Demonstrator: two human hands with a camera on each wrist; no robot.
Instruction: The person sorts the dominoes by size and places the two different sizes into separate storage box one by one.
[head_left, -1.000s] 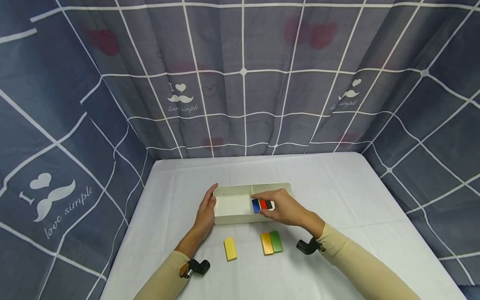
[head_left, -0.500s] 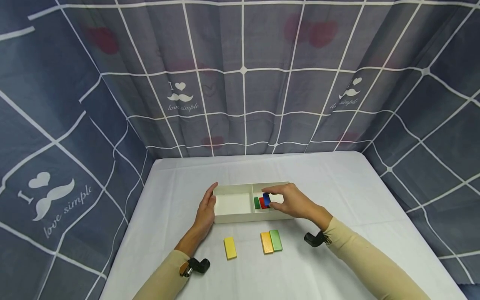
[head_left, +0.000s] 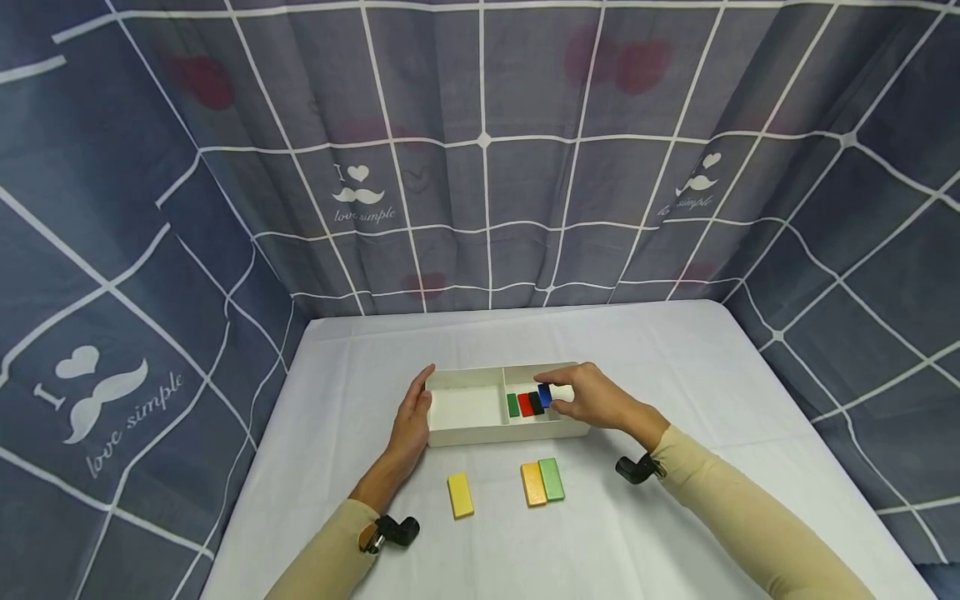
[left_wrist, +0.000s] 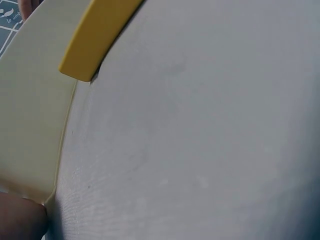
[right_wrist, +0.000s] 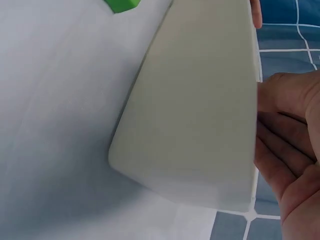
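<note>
Currently, right hand (head_left: 598,402): pinching blue block (head_left: 545,396) at right compartment of cream box (head_left: 468,437).
Left hand (head_left: 407,423): fingers fairly straight against box's left end.
Right compartment: green block (head_left: 513,405), red block (head_left: 525,405), black block (head_left: 536,403).
Tabletop (head_left: 660,350), off box's near edge: yellow block (head_left: 461,496); orange block (head_left: 534,485) touching light-green block (head_left: 552,480).

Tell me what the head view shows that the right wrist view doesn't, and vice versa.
Only the head view: the blue block held by the right hand, the red block, black block and dark green block in the box, plus the yellow block and orange block.

Only the right wrist view: that hand's palm side, close up.

Both: that hand, the box, the light green block, white tablecloth and curtain.
</note>
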